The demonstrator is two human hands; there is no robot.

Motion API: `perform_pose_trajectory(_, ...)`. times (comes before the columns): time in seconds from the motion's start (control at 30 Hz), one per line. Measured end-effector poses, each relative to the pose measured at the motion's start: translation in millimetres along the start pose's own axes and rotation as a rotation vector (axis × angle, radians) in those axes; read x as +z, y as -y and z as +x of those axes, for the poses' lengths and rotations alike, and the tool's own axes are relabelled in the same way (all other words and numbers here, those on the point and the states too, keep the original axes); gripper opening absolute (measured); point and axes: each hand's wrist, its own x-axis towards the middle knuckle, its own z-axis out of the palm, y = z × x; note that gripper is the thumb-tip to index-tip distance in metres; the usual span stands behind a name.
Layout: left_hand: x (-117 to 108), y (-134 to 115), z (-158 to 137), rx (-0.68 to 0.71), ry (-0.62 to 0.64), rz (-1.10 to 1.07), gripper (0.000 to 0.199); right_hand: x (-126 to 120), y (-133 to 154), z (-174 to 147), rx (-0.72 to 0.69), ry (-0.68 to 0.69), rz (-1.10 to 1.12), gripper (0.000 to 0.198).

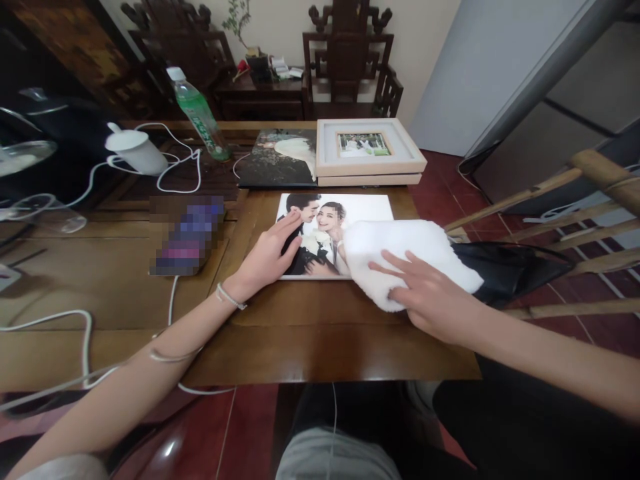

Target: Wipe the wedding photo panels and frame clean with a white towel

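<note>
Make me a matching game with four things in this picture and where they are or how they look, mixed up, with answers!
1. fluffy white cloth
2. flat rectangular couple photo
3. tall green plastic bottle
4. round white ceramic cup

A. between the cup and the dark rectangular picture
B. under the right hand
C. topped with a knobbed lid
D. under the left hand

1-B, 2-D, 3-A, 4-C

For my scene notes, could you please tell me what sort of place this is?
Probably a home's living or dining room: there are carved wooden chairs, a lidded cup and a framed photo.
</note>
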Motion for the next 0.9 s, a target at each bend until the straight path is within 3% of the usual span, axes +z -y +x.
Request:
perform_pose_trajectory(0.1,-0.4,0.1,0.2,-0.007,0.008,-0.004,0.051,-4.8,-8.5,6.3,-0.019,0.07,0.006,0.037)
perform_pose_trajectory(0.37,-3.0,-1.1,1.3,-0.015,0.022,0.016,0.052,-22.9,-63.6,69.0,0.199,0.308,-0.054,0.034)
perform_pose_trajectory(0.6,-2.9,-0.6,1.0,-0.015,0.023,0.012,0.05,-18.4,-117.7,107.7,0.228,0.292,-0.047,0.033)
perform_pose_trajectory(0.73,-2.7,-0.4,0.8,-0.012,0.013,0.023,0.051,-17.0,-116.5,112.3,0.266,0.286,-0.042,0.033)
perform_pose_trajectory(0.9,-1.8,0.0,0.8,-0.011,0.001,0.017,0.051,-15.5,-77.4,82.8,0.29,0.27,-0.062,0.038)
